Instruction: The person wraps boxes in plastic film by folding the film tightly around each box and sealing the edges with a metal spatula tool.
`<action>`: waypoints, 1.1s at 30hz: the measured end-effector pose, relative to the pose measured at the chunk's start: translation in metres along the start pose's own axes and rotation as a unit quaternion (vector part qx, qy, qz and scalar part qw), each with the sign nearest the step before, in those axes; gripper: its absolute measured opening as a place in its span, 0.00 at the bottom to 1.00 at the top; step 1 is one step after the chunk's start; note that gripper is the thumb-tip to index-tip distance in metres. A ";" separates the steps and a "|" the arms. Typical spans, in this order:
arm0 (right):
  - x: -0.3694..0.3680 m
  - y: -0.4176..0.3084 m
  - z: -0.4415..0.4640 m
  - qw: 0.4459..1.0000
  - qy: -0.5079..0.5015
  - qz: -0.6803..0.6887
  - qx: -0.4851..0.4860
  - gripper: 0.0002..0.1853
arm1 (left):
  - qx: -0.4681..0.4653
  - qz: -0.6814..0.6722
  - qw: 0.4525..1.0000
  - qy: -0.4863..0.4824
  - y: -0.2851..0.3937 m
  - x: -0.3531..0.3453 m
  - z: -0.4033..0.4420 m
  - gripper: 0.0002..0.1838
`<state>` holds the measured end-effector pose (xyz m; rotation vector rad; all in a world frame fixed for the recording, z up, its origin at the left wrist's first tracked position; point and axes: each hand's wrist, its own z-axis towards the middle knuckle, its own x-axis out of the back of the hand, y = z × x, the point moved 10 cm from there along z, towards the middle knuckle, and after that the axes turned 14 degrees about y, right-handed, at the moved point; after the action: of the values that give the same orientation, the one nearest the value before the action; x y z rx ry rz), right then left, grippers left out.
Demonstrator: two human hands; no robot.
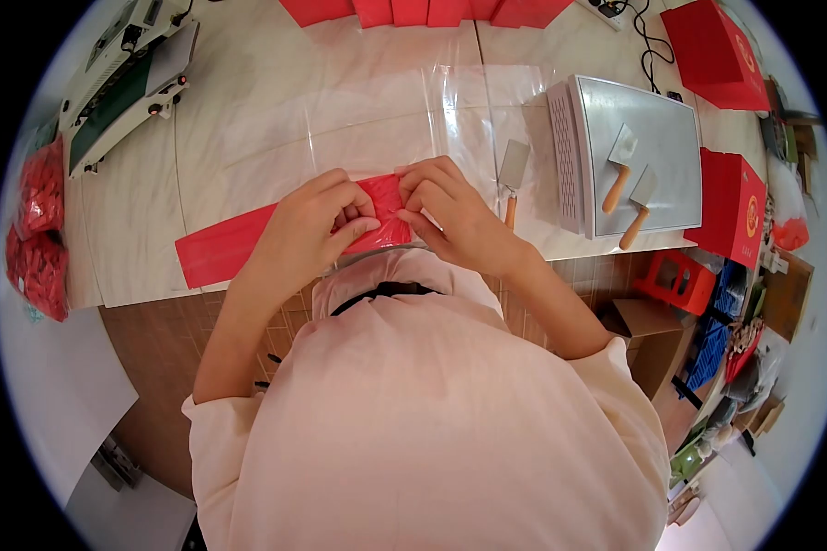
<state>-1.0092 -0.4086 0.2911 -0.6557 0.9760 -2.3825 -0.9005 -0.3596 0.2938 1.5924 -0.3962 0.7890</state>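
Note:
A long red box lies near the table's front edge and extends left from under my hands. Wrinkled, shiny clear plastic film covers its right end. My left hand is closed over the box, thumb and fingers pinching at the film. Just to the right, my right hand is closed too, its fingertips pinching the film at the box's right end. The exact fold between the fingertips is partly hidden. A broad sheet of clear plastic spreads across the table beyond both hands.
A scraper with a wooden handle lies right of my right hand. Beyond it, a metal-topped hot plate carries two more scrapers. Red boxes line the back; others stand right. A sealing machine occupies the left.

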 end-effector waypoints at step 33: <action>-0.001 0.001 -0.007 0.999 0.006 -0.017 0.027 0.13 | -0.232 0.143 0.942 0.198 0.032 0.004 -0.029 0.12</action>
<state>-1.0119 -0.4048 0.2859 -0.6434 0.9104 -2.4366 -0.9263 -0.3374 0.3202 0.9185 -0.4829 1.1200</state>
